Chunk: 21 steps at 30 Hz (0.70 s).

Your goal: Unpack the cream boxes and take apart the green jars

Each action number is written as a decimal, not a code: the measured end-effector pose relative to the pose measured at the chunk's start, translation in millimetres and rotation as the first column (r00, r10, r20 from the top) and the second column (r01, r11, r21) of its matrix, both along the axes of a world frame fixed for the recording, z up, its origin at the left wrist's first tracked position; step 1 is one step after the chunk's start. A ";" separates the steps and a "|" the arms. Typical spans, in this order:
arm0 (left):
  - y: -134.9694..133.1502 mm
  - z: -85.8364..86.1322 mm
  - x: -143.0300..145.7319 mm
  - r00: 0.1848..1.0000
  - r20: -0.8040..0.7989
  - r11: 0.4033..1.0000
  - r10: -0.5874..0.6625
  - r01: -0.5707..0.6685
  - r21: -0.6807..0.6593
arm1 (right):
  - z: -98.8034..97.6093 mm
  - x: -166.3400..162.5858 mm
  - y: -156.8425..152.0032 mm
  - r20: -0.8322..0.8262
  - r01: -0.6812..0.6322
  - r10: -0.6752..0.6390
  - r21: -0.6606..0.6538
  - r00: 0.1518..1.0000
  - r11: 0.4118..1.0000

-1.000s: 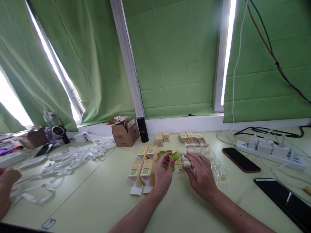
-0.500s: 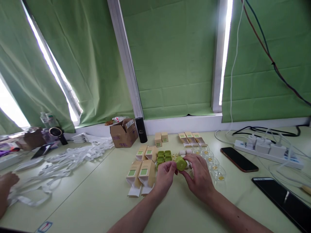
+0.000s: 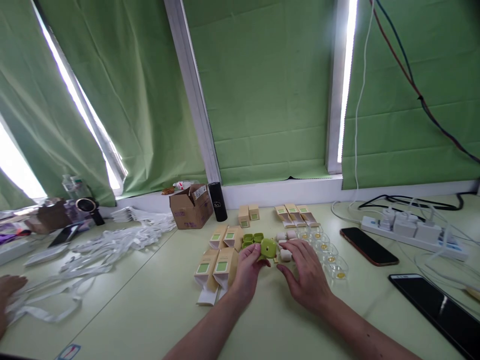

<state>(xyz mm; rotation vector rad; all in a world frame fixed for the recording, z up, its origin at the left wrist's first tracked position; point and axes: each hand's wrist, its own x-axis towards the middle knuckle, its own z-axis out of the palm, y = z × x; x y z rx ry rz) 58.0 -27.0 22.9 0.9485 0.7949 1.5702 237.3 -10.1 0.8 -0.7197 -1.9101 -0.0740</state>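
Note:
My left hand pinches a small round green case between thumb and fingers, just above the table. My right hand lies beside it with fingers spread, its tips reaching small white pieces. Behind the hands sit more green cases. Tan cartons with green labels lie left of my left hand. A curved row of clear cups with gold contents runs to the right.
Two phones and a power strip with cables lie at right. A cardboard box and black bottle stand behind. White straps cover the left, where another person's hand rests.
My right hand has let go of the green case and spread flat over the white pieces. My left hand now holds the case alone, slightly further back.

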 end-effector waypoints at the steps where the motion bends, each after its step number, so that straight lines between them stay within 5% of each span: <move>1: 1.2 0.6 -2.7 1.000 0.004 1.000 0.027 -0.027 -0.001 | 0.0 0.3 0.4 0.002 -0.008 0.008 -0.002 1.000 1.000; 6: 1.8 11.8 -18.8 0.942 -0.219 0.963 0.255 -0.227 0.144 | 0.8 1.1 1.9 0.011 -0.027 0.027 0.003 1.000 1.000; 9: -2.3 26.3 -25.4 0.741 -0.493 0.879 0.456 -0.291 0.377 | 1.6 1.9 3.1 0.003 -0.018 0.018 0.004 1.000 1.000; 11: -6.0 37.3 -26.5 0.572 -0.621 0.831 0.536 -0.225 0.509 | 2.0 2.7 4.0 -0.003 -0.015 0.015 0.005 1.000 1.000; 16: -14.6 51.1 -25.3 0.350 -0.852 0.906 0.389 0.020 0.422 | 1.8 4.0 5.8 -0.006 0.004 -0.004 0.010 1.000 1.000; 21: -23.8 33.6 -34.3 0.202 -0.929 0.922 0.311 0.173 0.346 | 0.2 2.9 6.7 0.013 0.010 -0.010 0.017 1.000 1.000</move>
